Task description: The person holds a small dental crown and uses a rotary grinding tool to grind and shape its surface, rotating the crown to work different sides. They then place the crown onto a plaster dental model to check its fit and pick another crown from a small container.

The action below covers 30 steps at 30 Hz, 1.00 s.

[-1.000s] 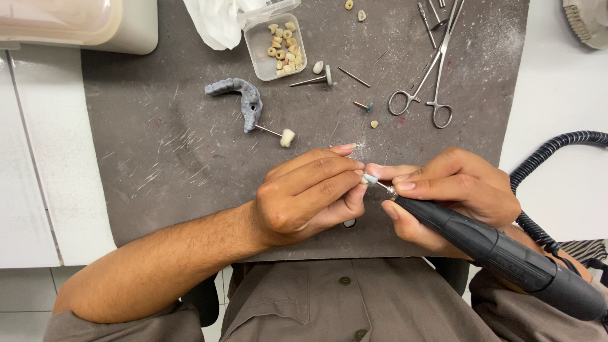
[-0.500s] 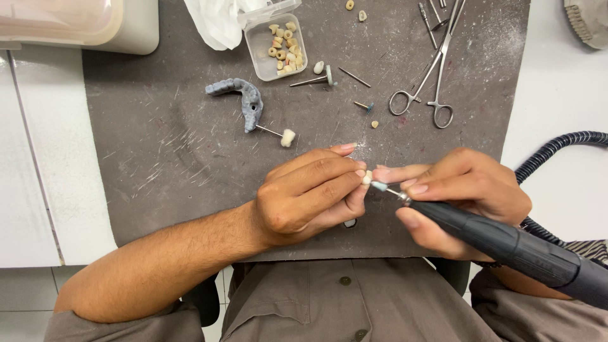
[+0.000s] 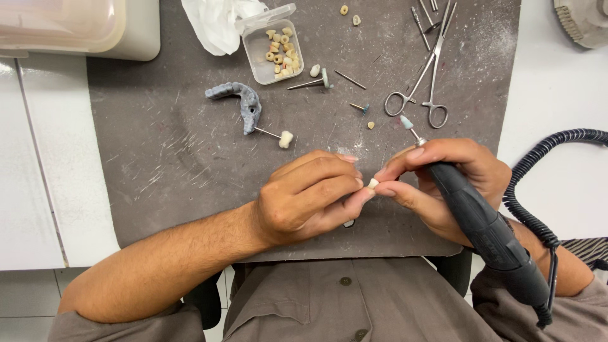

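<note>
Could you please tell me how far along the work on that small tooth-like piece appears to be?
Done: cannot tell; other small pieces sit in the clear plastic box. In hand: the left hand and right hand pinch one small cream piece between fingertips, while the right also holds the black rotary handpiece, its tip pointing away from the piece. Left: the grey dental arch model lies untouched on the mat.

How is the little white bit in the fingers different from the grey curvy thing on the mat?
The white piece is tiny, pale and pinched between the fingertips of the left hand and the right hand. The grey arch is much bigger, curved, and lies untouched on the dark mat.
</note>
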Each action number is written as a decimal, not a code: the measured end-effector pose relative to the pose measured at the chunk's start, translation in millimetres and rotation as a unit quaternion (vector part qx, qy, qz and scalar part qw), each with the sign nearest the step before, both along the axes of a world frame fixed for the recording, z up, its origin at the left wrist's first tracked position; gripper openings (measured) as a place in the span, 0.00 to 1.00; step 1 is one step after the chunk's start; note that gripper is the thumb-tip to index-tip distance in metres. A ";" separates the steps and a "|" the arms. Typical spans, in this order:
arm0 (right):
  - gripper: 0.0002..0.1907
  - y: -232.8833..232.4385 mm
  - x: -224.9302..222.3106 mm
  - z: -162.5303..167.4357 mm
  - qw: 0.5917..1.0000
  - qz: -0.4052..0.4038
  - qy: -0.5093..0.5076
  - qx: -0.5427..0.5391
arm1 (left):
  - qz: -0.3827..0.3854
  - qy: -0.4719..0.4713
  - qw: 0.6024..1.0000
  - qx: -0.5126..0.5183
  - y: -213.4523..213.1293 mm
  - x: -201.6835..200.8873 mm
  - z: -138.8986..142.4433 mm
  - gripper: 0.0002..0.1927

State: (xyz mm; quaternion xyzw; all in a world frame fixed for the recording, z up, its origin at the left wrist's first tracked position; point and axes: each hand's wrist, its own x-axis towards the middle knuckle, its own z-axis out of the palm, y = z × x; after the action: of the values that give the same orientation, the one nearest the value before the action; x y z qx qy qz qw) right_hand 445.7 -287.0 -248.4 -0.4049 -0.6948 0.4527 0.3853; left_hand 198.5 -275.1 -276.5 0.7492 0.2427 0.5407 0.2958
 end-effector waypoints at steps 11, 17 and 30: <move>0.29 -5.4 1.0 -1.4 0.996 0.002 0.064 -0.055 | 0.006 0.053 0.997 0.048 2.2 -9.2 0.6 0.18; 0.25 -9.2 1.9 -2.2 0.990 0.000 0.071 -0.123 | 0.010 0.056 0.998 0.041 2.6 -9.0 1.0 0.17; 0.25 -7.0 4.6 -1.0 0.993 0.017 0.073 -0.097 | 0.018 0.068 0.994 0.078 1.1 -14.7 1.6 0.17</move>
State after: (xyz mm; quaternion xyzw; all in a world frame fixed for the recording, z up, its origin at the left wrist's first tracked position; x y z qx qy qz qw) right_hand 450.4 -294.0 -249.4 -0.3943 -0.6245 0.5525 0.3864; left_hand 183.9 -274.0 -274.9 0.8006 0.2332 0.5107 0.2092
